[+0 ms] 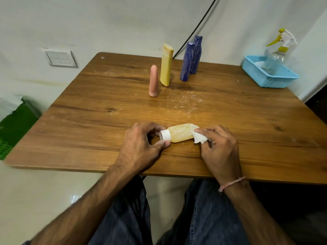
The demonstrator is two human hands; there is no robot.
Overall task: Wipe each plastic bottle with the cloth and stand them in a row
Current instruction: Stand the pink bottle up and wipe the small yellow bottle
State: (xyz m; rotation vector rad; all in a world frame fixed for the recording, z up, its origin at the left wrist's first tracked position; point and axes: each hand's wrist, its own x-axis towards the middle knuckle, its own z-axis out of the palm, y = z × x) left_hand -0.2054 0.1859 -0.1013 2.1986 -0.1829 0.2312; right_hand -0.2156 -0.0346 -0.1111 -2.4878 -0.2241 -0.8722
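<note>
Bottle [179, 134] lies on its side at the near edge of the wood table [88, 129], left hand [141, 140] pinching its white cap [165, 135], right hand [219, 145] pinching crumpled white cloth [200, 137] against its base. Hold the cap firm and roll the soft, dented tan plastic under the cloth; cap looks ribbed, hard to tell.

wood table [88, 121], kinda scratched up | yellow bottle [166, 66] upright toward the back | pink bottle [153, 81] just left-front of it | blue bottle [187, 61] just right, second blue bottle [196, 55] right behind that | basket [276, 80] way off right | scuffs [187, 101] front-right | tan bottle [180, 132] on its side, well in front
</note>
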